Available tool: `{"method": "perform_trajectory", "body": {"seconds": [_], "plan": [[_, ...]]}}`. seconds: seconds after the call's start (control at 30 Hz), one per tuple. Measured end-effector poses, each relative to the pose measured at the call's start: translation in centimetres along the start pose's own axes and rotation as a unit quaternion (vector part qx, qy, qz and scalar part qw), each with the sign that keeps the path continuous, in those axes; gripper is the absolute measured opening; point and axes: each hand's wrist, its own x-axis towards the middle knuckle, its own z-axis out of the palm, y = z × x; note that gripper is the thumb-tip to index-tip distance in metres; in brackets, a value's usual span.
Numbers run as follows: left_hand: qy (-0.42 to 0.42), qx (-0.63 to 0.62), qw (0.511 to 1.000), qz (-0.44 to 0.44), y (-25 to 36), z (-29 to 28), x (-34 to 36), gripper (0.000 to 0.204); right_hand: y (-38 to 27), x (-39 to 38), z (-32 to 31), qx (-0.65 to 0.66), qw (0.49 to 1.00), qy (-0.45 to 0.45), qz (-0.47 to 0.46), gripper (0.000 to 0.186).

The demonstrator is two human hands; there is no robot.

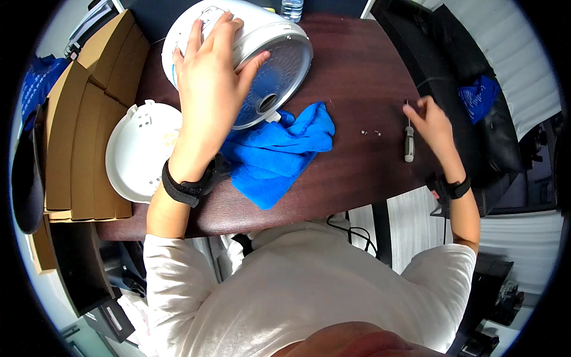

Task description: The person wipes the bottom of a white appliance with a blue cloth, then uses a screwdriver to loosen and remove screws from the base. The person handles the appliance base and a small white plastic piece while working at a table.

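Observation:
A white, rounded appliance that looks like a rice cooker (256,24) lies on its side at the back left. Its silvery, perforated round end, with an oval hole low down, faces me. My left hand (211,77) rests on its top with fingers spread and the thumb over the rim. Below that rim a crumpled blue cloth (279,154) touches it. At the table's right edge lies a screwdriver (409,143) with a grey handle, its shaft pointing away. My right hand (433,124) hovers beside the shaft, thumb apart from the bent fingers; nothing shows in it.
Small screws or similar bits (370,132) lie on the dark wooden table (357,172). A round white cover (134,154) with small parts in it sits at the left, against brown cardboard boxes (89,137). A water bottle (292,9) stands behind; a black sofa (443,89) is right.

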Motion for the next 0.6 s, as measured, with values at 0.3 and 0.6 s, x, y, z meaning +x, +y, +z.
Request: {"method": "perform_trajectory", "body": {"seconds": [0.3,0.6], "plan": [[0.023,0.026,0.999,-0.018,0.1,-0.1,-0.4,0.051,0.2,-3.0,2.6,-0.044,0.991,-0.119,0.031,0.067],[0.028,0.07,0.997,-0.018,0.3,0.0,-0.4,0.053,6.0,-2.9,4.4,0.077,0.991,-0.053,0.094,0.033]]}}
